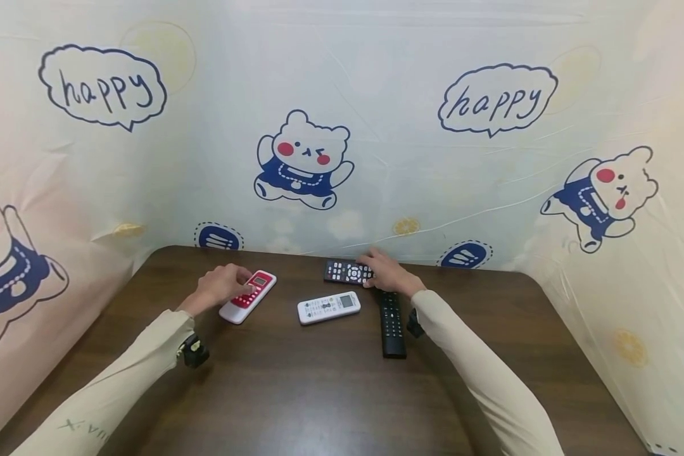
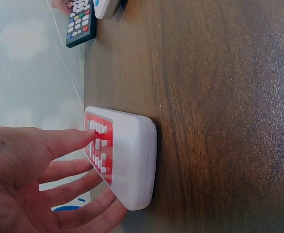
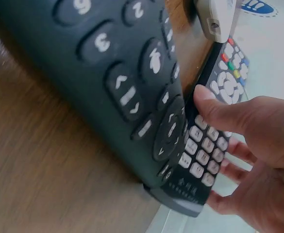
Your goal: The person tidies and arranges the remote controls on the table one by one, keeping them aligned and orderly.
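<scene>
My left hand point(image 1: 221, 285) holds a red and white remote control point(image 1: 239, 312) at the left of the table. In the left wrist view its thumb lies on the red button face point(image 2: 103, 145) while the fingers go round the far side. My right hand point(image 1: 392, 275) grips a black remote control point(image 1: 342, 272) with white buttons near the back edge. The right wrist view shows the thumb at that remote's near edge and the fingers on its far side. Just below the right hand lies a long black remote control point(image 1: 392, 326), its upper end near the wrist.
A white remote control point(image 1: 328, 308) with a small screen lies between the two hands. Brown wood-grain table point(image 1: 296, 392) spreads in front. A pale printed sheet point(image 1: 387, 177) with bear drawings hangs behind the table's back edge and at both sides.
</scene>
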Motion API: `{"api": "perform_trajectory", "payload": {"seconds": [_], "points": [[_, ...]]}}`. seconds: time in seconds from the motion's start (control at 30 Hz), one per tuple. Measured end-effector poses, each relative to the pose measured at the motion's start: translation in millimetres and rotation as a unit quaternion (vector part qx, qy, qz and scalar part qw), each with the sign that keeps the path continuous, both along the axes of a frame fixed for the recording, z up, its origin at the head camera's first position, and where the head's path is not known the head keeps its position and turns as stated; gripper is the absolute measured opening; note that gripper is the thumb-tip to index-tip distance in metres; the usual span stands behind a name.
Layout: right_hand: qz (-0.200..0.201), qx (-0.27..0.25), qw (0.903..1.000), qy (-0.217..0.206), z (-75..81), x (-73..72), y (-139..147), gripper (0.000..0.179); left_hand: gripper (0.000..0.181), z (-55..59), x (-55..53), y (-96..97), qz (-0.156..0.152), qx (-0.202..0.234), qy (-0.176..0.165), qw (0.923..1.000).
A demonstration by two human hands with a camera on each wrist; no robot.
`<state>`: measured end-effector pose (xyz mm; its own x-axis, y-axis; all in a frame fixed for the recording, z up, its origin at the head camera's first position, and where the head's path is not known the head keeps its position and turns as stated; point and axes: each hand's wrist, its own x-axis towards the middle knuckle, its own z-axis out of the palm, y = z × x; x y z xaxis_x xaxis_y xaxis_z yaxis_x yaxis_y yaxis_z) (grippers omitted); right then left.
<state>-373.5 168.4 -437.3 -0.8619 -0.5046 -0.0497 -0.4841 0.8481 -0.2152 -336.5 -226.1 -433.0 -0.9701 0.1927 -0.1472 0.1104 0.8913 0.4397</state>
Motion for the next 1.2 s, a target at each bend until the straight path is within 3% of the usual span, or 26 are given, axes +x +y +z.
{"api": "perform_trajectory", "payload": {"seconds": [0.27, 0.47, 0.73, 1.0, 1.2], "points": [[0.032, -0.024, 0.9977, 0.054, -3.9, -3.0, 4.1, 0.045, 0.049, 1.5, 2.3, -1.7, 0.002, 0.001, 0.0, 1.0], [0.04, -0.038, 0.9942, 0.093, 5.3, -2.2, 8.1, 0.036, 0.049, 5.7, 2.6, -0.2, 0.002, -0.003, -0.002, 1.0], [0.025, -0.103, 0.99, 0.093, 23.0, 0.2, 25.2, 0.041, 0.051, 4.4, -0.2, 3.9, 0.0, 0.0, 0.0, 1.0], [0.0, -0.123, 0.9878, 0.096, 26.0, 6.9, 34.6, 0.041, 0.05, 4.2, 2.1, 4.9, 0.001, 0.0, 0.004, 1.0], [-0.052, -0.163, 0.9833, 0.062, 35.6, 15.5, 37.4, 0.041, 0.051, 1.4, 3.6, 2.4, 0.004, 0.005, -0.002, 1.0]]}}
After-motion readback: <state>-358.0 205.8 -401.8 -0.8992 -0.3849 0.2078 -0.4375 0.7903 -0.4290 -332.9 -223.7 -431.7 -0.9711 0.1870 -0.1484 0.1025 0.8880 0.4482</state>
